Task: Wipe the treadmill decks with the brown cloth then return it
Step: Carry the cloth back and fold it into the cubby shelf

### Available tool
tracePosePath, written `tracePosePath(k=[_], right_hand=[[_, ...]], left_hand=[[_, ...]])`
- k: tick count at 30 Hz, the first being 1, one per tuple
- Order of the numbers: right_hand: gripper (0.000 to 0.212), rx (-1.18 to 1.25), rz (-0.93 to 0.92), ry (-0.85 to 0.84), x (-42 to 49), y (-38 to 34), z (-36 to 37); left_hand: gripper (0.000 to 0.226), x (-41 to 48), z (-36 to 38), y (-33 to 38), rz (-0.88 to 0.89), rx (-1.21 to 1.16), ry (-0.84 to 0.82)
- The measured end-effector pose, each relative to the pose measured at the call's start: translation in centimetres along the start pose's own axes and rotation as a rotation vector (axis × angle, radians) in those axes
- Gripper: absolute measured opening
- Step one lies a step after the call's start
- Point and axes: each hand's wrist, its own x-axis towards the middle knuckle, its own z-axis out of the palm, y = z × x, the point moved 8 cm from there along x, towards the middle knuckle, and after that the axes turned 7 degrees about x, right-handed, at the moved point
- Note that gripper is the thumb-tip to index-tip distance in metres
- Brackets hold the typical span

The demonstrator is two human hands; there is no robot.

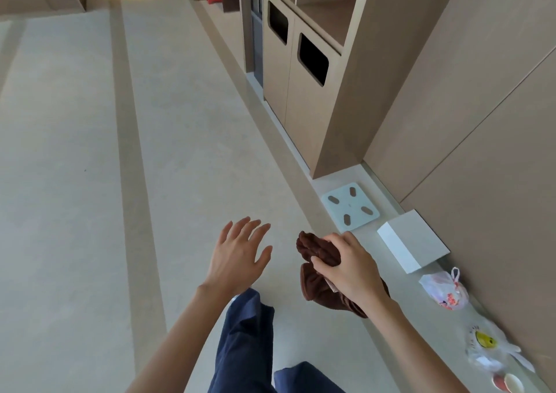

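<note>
Brown plush cloth [314,248] bunched tight in curled right hand [352,272], loose tail hanging below the wrist, above pale floor [75,182] near its wall edge. Left hand [237,260] spread wide, holding nothing. Along that edge: pale square scale [350,207], white box [412,242], knotted plastic bag [445,291]. Likely risk: dangling tail working loose, dropping underfoot.

floor [75,182] open left | right: scale [350,206], box [413,240] (against wall)
</note>
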Motion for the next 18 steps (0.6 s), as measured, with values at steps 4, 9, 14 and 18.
tracePosePath(k=[4,9,14,18], right_hand=[[0.033,-0.013,-0.01,0.029,6.9,-1.6,0.0],[0.033,-0.021,0.006,0.11,16.4,-5.1,-1.0],[0.033,-0.059,-0.009,0.117,24.5,-8.1,-0.5],[0.033,-0.082,-0.018,0.106,29.4,-9.1,0.0]], left_hand=[[0.048,6.2,-0.2,-3.1,0.03,0.001,0.0],[0.048,15.7,-2.4,-8.0,0.068,0.004,0.013],[0.047,23.4,-4.2,-11.5,0.132,0.01,0.031],[0.048,27.7,-4.0,-13.8,0.139,0.023,-0.004]])
